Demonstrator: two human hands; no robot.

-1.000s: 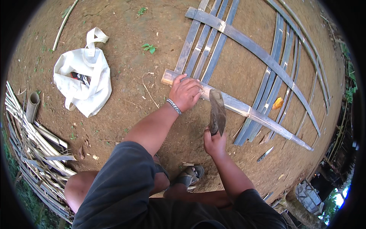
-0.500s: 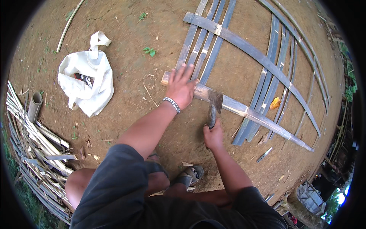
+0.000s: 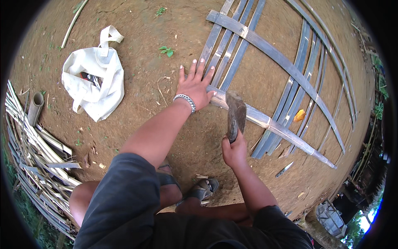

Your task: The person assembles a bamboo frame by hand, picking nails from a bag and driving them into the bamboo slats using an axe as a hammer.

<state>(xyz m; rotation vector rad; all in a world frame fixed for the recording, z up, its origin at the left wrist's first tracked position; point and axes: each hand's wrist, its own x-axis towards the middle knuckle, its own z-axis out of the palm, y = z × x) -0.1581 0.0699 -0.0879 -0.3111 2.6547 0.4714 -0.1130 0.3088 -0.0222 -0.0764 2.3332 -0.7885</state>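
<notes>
My left hand (image 3: 194,88) lies flat with fingers spread over the left end of a split bamboo length (image 3: 257,118), its thumb at the bamboo's edge. A chain bracelet circles that wrist. In my right hand (image 3: 234,150) is a machete (image 3: 236,112), gripped by the handle. Its dark, worn broad blade points up and away, over the bamboo in this view; whether it touches cannot be seen. The bamboo lies across the lower ends of several flat dark bamboo strips (image 3: 251,25). A long curved strip (image 3: 275,54) crosses them farther off.
A white cloth bag (image 3: 108,93) with tools inside sits at left. Below it are a hollow bamboo tube (image 3: 36,107) and a heap of split strips (image 3: 37,159). A small knife (image 3: 284,169) lies on the dirt at right, near a yellow leaf (image 3: 299,115). My sandalled foot (image 3: 202,189) is close by.
The fingers of my left hand have spread wider. The machete has tilted, showing more of its blade, with my right hand still around the handle. My view has shifted slightly.
</notes>
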